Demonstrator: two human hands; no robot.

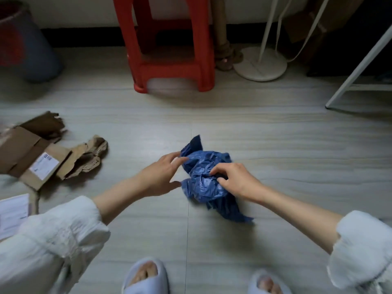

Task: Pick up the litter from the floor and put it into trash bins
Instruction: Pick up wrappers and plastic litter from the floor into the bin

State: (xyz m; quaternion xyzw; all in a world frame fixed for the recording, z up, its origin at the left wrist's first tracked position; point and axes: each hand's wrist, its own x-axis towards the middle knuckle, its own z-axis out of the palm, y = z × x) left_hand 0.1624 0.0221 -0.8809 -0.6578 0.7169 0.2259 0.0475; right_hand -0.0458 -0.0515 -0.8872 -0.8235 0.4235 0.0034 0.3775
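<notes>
— Pale wood-look floor (pixel 275 145), a seam running down the middle. On it?

— Crumpled blue plastic bag (pixel 203 179), lying roughly in the middle, just ahead of two feet in light slippers (pixel 146 276).

— And the right hand (pixel 235 179)?

— Resting on top of the bag, fingers curled down and pinching into the folds at its centre. Holding plastic, by the look of it.

— Left hand (pixel 161 175)?

— Spread fairly wide, fingers straight, tips touching the bag's left edge; thumb low, just at the lower left bulge. Not wrapped round anything.

— Sleeves?

— White, loose, pushed back to mid-forearm on both arms.

— More litter about?

— Torn brown cardboard box (pixel 31 158) with a white label, off to the left, well apart from the bag. Scrunched brown paper (pixel 87 160) touching its right side. Corner of a white sheet (pixel 12 215) at the far left edge.

— Any bin?

— Blurred blue-grey bin (pixel 31 45) at the upper left, by the wall, with something red showing at its side. Hard to tell more.

— Further back?

— Red plastic stool (pixel 169 60) standing upright at the top centre. Round white base of a stand (pixel 261 64) to its right, a thin white cord trailing down to it. White metal frame (pixel 358 75) slanting in at the far right.
</notes>
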